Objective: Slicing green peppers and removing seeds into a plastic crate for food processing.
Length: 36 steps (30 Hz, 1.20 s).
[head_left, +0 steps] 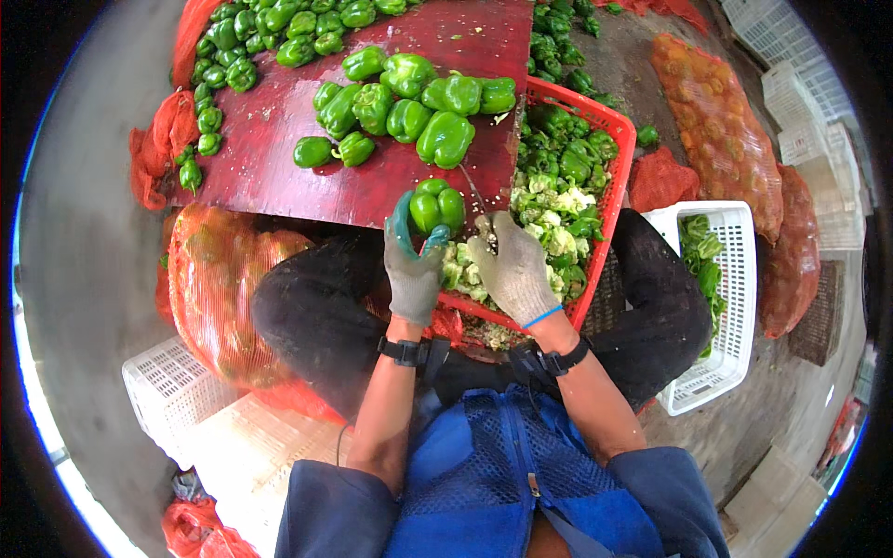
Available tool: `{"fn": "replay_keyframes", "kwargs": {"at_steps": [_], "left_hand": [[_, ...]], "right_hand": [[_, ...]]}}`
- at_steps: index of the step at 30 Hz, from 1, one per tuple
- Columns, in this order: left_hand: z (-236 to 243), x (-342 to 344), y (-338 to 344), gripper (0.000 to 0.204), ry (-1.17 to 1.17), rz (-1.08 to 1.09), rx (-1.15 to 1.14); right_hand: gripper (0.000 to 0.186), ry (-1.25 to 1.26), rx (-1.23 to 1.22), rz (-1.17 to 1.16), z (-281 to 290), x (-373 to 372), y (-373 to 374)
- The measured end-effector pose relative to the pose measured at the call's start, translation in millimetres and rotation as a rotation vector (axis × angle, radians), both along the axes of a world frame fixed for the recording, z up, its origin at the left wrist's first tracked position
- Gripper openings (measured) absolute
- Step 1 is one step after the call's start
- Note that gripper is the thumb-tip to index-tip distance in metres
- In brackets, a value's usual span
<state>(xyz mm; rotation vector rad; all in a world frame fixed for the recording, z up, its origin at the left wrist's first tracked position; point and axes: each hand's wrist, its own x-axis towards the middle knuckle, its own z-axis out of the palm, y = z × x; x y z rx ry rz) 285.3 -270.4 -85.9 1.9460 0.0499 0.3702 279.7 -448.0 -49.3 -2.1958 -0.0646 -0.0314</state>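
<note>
My gloved left hand holds a green bell pepper upright at the board's near edge, with teal-coated fingers around it. My gloved right hand is just right of that pepper, fingers curled; what it holds, if anything, is hidden. Beneath and beside it, a red plastic crate holds whole peppers and pale green trimmed pieces. On the dark red board ahead lie several loose peppers, with more piled at its far left.
Orange mesh sacks stand left and right. A white crate with green leafy pieces is at my right; other white crates are lower left. Red mesh bags lie about. More peppers are behind the red crate.
</note>
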Motion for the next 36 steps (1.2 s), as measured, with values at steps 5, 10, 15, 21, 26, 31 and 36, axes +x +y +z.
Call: {"fn": "replay_keyframes", "kwargs": {"at_steps": [5, 10, 15, 21, 26, 31, 36], "left_hand": [[4, -3, 0, 0.061, 0.037, 0.006, -0.029], [4, -3, 2, 0.06, -0.047, 0.002, 0.141], [6, 1, -2, 0.058, -0.017, 0.013, 0.141], [13, -5, -7, 0.056, -0.086, -0.047, 0.328], [22, -6, -5, 0.058, 0.032, 0.036, 0.251], [9, -16, -9, 0.055, 0.174, 0.124, -0.294], [32, -11, -18, 0.031, 0.351, 0.197, -0.792]], "right_hand": [[0.023, -0.015, -0.062, 0.077, 25, 7, 2], [0.018, -0.153, -0.083, 0.242, 11, 18, 5], [0.019, -0.016, -0.232, 0.196, 1, 20, 14], [0.023, 0.098, -0.314, 0.246, -33, 1, 6], [0.033, 0.09, -0.21, 0.142, -18, -32, 4], [0.026, 0.015, -0.31, 0.138, -47, -41, 19], [0.024, 0.126, -0.283, 0.115, -46, -45, 23]]}}
